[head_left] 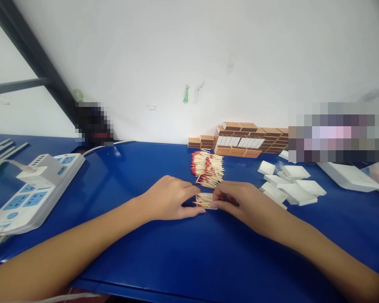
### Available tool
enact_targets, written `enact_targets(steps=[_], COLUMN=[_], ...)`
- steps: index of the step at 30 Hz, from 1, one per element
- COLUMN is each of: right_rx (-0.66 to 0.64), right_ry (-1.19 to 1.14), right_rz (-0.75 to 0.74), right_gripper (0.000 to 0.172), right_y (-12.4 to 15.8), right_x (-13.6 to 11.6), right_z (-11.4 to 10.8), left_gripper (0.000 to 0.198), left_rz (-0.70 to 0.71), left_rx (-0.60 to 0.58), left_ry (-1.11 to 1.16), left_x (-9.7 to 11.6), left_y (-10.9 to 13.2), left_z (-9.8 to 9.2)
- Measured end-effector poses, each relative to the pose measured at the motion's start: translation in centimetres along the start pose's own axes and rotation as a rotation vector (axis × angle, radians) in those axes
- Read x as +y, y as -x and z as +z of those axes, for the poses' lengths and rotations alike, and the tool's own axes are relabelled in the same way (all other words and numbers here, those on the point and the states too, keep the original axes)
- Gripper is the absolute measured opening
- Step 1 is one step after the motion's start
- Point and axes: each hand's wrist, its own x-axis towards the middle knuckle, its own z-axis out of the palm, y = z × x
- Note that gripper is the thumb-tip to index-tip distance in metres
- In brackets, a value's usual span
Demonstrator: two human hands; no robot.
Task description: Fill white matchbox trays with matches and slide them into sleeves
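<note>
A small white matchbox tray (205, 201) with red-tipped matches in it lies on the blue table between my hands. My left hand (172, 198) holds the tray's left end, index finger at the back corner and thumb along the front. At the right end, my right hand (236, 198) has its fingers closed on the tray's edge; whether a match is also between the fingertips I cannot make out. Just behind the tray is a heap of loose matches (208, 168), most with red heads to the left.
Brown matchboxes (236, 141) are stacked against the wall. Several white empty-looking trays (295, 185) lie at the right, near a larger white box (349, 176). A power strip (34, 198) with a plugged-in adapter and cables takes up the left side.
</note>
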Motion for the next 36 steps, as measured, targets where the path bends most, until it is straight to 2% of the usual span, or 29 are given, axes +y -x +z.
enact_targets(steps=[8, 17, 23, 29, 36], right_rx=[0.01, 0.033, 0.094, 0.033, -0.027], right_ry=[-0.018, 0.0, -0.007, -0.094, -0.114], right_rz=[0.005, -0.069, -0.129, -0.151, -0.1], right_gripper=[0.016, 0.013, 0.01, 0.01, 0.006], right_y=[-0.2, -0.1, 0.0, 0.1, 0.1], right_x=[0.3, 0.2, -0.5, -1.1, -1.5], right_z=[0.5, 0.4, 0.6, 1.2, 1.0], left_gripper=[0.04, 0.041, 0.041, 0.038, 0.04], left_rz=[-0.013, -0.003, 0.026, 0.059, 0.095], left_rx=[0.004, 0.003, 0.015, 0.034, 0.03], left_ry=[-0.01, -0.021, -0.017, -0.016, -0.018], left_x=[0.0, -0.2, 0.1, 0.2, 0.3], left_y=[0.0, 0.0, 0.1, 0.1, 0.1], left_z=[0.0, -0.1, -0.1, 0.0, 0.1])
